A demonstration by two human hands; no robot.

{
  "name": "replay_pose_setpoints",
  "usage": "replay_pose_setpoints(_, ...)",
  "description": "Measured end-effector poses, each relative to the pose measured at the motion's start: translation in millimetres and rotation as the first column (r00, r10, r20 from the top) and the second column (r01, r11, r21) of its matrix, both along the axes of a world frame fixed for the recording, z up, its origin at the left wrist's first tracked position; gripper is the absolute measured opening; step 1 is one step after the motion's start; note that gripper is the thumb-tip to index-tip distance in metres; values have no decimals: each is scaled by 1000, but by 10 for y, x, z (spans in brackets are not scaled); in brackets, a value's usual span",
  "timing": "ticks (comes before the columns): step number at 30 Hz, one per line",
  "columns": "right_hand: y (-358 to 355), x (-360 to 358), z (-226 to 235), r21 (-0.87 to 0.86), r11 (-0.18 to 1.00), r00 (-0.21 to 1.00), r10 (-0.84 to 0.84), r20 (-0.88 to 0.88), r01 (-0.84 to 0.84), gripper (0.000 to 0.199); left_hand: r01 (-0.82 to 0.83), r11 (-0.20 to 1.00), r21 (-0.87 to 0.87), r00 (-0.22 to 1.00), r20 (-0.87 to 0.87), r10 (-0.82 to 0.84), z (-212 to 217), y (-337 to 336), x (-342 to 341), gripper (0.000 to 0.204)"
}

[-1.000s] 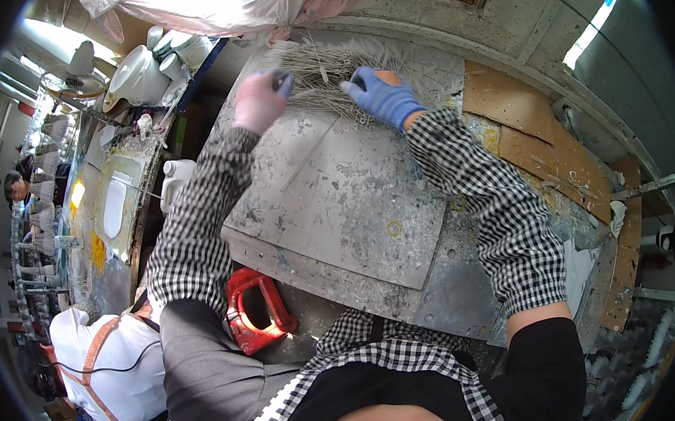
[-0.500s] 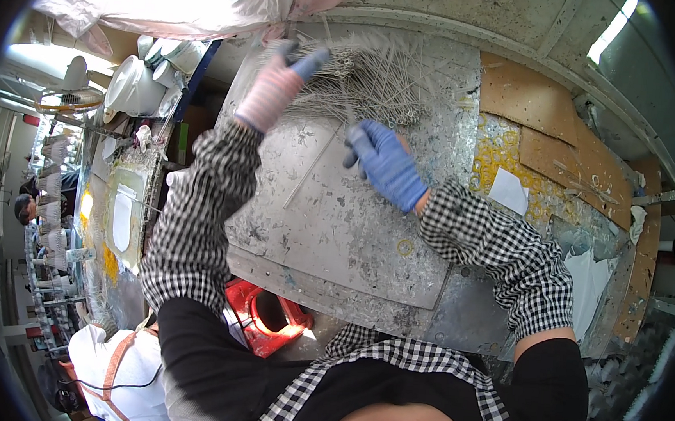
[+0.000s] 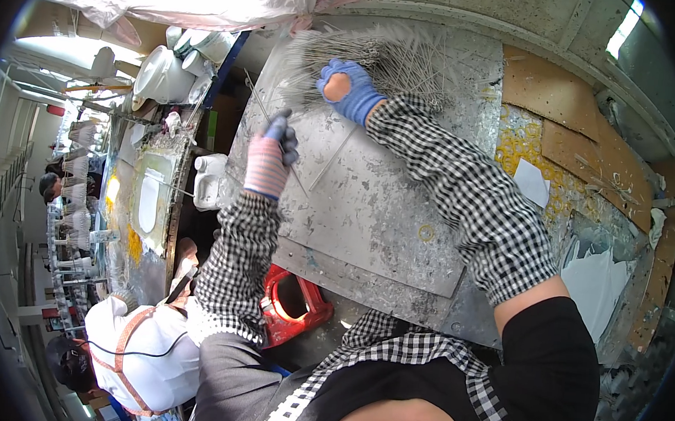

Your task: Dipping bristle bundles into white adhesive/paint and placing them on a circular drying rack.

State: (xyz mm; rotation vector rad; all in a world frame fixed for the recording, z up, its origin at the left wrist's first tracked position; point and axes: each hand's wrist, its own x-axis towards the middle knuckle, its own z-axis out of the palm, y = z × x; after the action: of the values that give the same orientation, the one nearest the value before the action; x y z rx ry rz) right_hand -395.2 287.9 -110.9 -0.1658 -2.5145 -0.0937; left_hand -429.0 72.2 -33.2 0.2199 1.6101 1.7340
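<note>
A heap of thin grey wire brushes (image 3: pixel 410 63) with fine pale bristles lies at the far side of the metal-topped table (image 3: pixel 368 220). My right hand (image 3: pixel 350 92), in a blue glove with bare skin showing at an opening, is over the heap's left front part; its fingertips are hidden. My left hand (image 3: pixel 269 159), in a pink-striped glove with grey-blue fingers, is closed around a thin wire brush (image 3: pixel 258 95) that sticks out past both sides of the fist. One loose wire piece (image 3: pixel 332 158) lies on the table between my hands and my body.
Brown cardboard (image 3: pixel 549 92) and white paper sheets (image 3: pixel 594 287) lie on the right. A red plastic stool (image 3: pixel 316 311) stands below the near edge. To the left are a white jug (image 3: pixel 210 180), a second worktable (image 3: pixel 177 152) and a person in white (image 3: pixel 140 353).
My left hand has come down and nearer from the heap's left side and now holds a wire brush. My right hand has moved far and left onto the heap.
</note>
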Motion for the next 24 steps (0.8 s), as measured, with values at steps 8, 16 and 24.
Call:
replay_pose_setpoints(8,-656,944,486,-678,657,941,286,-179,-329,26,-232,964,132,968,130,215,-24,-69,107,44)
replay_pose_setpoints(16,415,1132,153,-467,790,909,-269,317,397,66,-174,627,-759,-293,-568,-769,409,949,-342,55)
replay_pose_setpoints(24,485,1157,71,-442,841,918,-149,368,313,68,-128,553,-823,-327,-491,-807,80,1873,-927,91)
